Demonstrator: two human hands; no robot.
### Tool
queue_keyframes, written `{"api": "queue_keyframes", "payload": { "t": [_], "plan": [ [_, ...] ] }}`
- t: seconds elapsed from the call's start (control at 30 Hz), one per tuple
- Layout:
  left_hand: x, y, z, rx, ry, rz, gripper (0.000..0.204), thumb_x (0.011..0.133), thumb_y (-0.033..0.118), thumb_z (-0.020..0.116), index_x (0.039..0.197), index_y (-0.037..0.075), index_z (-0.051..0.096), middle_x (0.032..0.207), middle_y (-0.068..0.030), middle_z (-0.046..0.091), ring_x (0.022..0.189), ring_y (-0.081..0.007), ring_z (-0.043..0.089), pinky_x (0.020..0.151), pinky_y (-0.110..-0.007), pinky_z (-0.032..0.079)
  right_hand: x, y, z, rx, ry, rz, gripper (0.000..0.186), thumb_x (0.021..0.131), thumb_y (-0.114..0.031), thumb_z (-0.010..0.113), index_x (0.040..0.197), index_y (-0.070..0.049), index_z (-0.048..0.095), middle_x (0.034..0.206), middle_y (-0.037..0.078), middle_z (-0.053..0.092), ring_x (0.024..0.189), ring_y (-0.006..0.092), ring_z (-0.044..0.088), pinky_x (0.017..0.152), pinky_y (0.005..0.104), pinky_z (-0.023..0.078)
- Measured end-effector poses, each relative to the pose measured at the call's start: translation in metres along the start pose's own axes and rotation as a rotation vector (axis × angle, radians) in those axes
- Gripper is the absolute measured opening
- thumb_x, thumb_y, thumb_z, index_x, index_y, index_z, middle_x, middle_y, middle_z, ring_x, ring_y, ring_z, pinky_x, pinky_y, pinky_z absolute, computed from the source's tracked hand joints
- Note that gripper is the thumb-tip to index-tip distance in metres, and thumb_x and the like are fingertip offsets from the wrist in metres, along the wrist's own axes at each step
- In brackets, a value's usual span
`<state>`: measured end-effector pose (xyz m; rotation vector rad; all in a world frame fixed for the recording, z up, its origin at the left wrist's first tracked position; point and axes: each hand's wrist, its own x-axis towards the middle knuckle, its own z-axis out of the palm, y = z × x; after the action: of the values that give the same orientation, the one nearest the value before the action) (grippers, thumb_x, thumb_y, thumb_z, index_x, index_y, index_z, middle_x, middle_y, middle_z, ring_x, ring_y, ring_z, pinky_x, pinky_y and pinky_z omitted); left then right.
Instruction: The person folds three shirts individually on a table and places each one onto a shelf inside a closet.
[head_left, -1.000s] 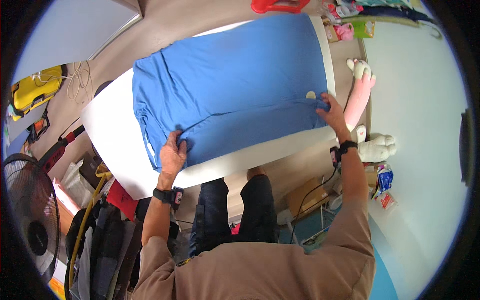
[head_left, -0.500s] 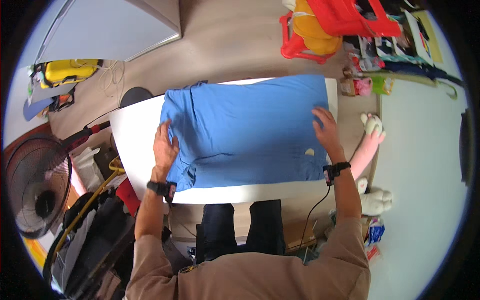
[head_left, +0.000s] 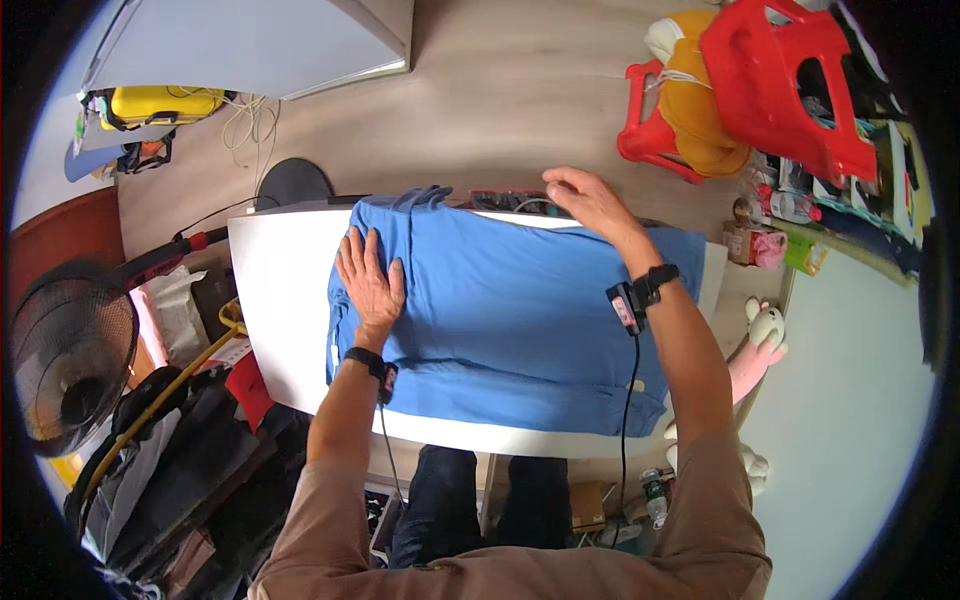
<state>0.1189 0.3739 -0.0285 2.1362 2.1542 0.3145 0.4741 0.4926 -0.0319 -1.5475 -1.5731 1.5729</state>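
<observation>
- In the head view, my left hand (head_left: 370, 290) lies flat on the cloth (head_left: 520, 310), fingers spread and grasping nothing, near the cloth's left side.
- My right hand (head_left: 592, 203) is at the cloth's far edge, fingers bent and pointing left; I cannot tell whether it grips or touches anything there.
- The blue cloth is spread over the white table (head_left: 275, 310), covering most of it; white shows widely at the left and in strips along the near and right edges.
- A crease runs across the cloth's near part, and a small pale patch (head_left: 637, 386) sits near its lower right corner.
- Each of my wrists wears a black strap, the right one (head_left: 655, 284) with a cable hanging down from its small box.
- To the left of the table stands a fan (head_left: 75, 360); beyond its far right corner is a red stool (head_left: 780, 90).
- A pink and white plush (head_left: 755, 355) lies right of the table, partly behind my right arm.
</observation>
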Motion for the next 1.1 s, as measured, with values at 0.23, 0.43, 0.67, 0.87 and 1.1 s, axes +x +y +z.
{"api": "queue_keyframes", "payload": {
  "t": [0.23,0.43,0.67,0.87,1.1],
  "plan": [
    [-0.005,0.004,0.004,-0.067,-0.042,-0.099,0.060,0.091,0.035,0.046,0.140,0.002,0.041,0.150,-0.0203,0.032,0.139,-0.0424,0.024,0.114,-0.054,0.012,0.124,-0.004,0.083,0.084,-0.313,0.408,0.048,0.091,-0.039,0.057,0.127,-0.007,0.057,0.119,0.007,0.061,0.104,0.0196,0.058,0.086,0.0323,0.048],
    [-0.008,0.003,-0.002,-0.096,-0.170,-0.164,0.061,0.092,0.036,0.042,0.142,0.003,0.039,0.151,-0.0205,0.030,0.141,-0.0427,0.021,0.114,-0.057,0.009,0.173,-0.013,0.152,-0.521,-0.702,0.266,0.040,0.091,-0.037,0.056,0.115,-0.006,0.064,0.107,0.010,0.064,0.097,0.0192,0.059,0.081,0.0333,0.050],
    [-0.006,0.004,-0.006,-0.173,-0.206,-0.201,0.055,0.091,0.028,0.044,0.140,0.004,0.042,0.151,-0.0193,0.030,0.141,-0.0421,0.021,0.114,-0.057,0.009,0.176,-0.015,0.160,-0.286,-0.647,0.447,0.026,0.089,-0.025,0.060,0.102,-0.003,0.065,0.085,0.005,0.061,0.067,0.0142,0.055,0.061,0.0298,0.046],
    [-0.007,0.004,-0.005,-0.213,-0.185,-0.210,0.055,0.089,0.025,0.046,0.140,0.004,0.043,0.151,-0.0197,0.031,0.141,-0.0415,0.020,0.114,-0.057,0.009,0.179,-0.017,0.151,-0.351,-0.749,0.638,0.032,0.093,-0.031,0.054,0.106,-0.003,0.064,0.081,0.004,0.059,0.066,0.0130,0.052,0.057,0.0285,0.043],
    [-0.008,0.005,-0.003,-0.186,-0.185,-0.222,0.055,0.089,0.029,0.047,0.139,0.008,0.045,0.150,-0.0172,0.033,0.140,-0.0407,0.023,0.114,-0.057,0.013,0.207,-0.002,0.163,-0.321,-0.857,0.530,0.050,0.091,-0.040,0.053,0.129,-0.008,0.054,0.115,0.008,0.060,0.099,0.0205,0.057,0.083,0.0352,0.047]
  ]
}}
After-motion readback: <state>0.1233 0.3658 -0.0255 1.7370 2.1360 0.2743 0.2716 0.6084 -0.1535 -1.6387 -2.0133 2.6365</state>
